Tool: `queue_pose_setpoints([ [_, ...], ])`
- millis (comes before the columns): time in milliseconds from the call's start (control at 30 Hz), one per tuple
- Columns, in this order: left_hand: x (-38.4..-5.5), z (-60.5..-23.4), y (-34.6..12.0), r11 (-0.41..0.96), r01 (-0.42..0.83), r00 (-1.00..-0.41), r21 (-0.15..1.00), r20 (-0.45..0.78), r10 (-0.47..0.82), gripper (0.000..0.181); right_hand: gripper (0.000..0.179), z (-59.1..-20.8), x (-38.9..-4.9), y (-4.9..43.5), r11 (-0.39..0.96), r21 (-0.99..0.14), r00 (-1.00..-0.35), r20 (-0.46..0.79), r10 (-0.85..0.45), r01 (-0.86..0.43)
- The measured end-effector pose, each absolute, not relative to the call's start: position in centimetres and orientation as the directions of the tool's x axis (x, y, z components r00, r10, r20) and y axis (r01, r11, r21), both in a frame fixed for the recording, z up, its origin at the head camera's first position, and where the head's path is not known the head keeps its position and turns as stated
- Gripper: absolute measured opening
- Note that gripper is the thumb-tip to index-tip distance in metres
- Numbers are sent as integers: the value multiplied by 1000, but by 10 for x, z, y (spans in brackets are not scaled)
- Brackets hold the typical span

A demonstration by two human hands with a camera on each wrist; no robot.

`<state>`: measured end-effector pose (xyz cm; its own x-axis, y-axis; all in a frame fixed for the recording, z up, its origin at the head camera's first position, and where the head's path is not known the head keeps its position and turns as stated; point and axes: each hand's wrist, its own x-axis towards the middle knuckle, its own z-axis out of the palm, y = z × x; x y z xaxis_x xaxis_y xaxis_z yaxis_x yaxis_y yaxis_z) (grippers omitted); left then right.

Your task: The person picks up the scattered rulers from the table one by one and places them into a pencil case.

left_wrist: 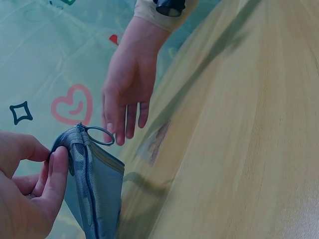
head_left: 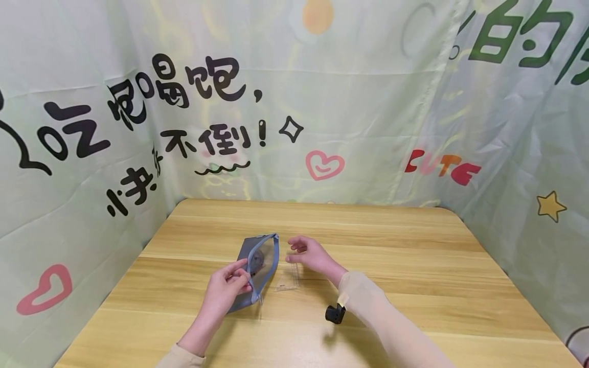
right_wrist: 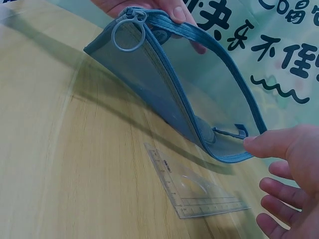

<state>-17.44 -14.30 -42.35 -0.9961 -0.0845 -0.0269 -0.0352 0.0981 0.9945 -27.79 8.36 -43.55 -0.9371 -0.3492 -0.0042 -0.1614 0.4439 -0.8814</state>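
A blue-grey see-through zip pouch (head_left: 276, 255) stands tilted with its mouth unzipped. My left hand (head_left: 224, 287) pinches one edge of that mouth between thumb and fingers. From the zip hangs a round pull ring (right_wrist: 128, 50), at the end near the left hand. My right hand (head_left: 314, 255) hovers just right of the pouch's far end, fingers loosely bent and holding nothing. In the right wrist view its thumb overlaps the pouch's corner, while the head view shows a gap. Beneath it on the table lies a clear set square (right_wrist: 192, 206).
The wooden table (head_left: 391, 245) extends around the hands. Printed cloth (head_left: 368, 112) hangs behind it and on both sides. A small black camera (head_left: 335, 314) sits on the right wrist, above the table.
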Motion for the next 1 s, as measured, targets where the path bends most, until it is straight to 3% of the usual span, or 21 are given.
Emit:
queue_pose_setpoints([
  [533,-175,-422,-143,102,-65,-994,993,-55,-98,46,60,-442,-278,91,462,-869,-936,5,-351,-178],
  [1000,-175,-423,-145,103,-62,-994,993,-52,-94,46,62,-448,-276,96,507,-820,-901,25,-433,-266],
])
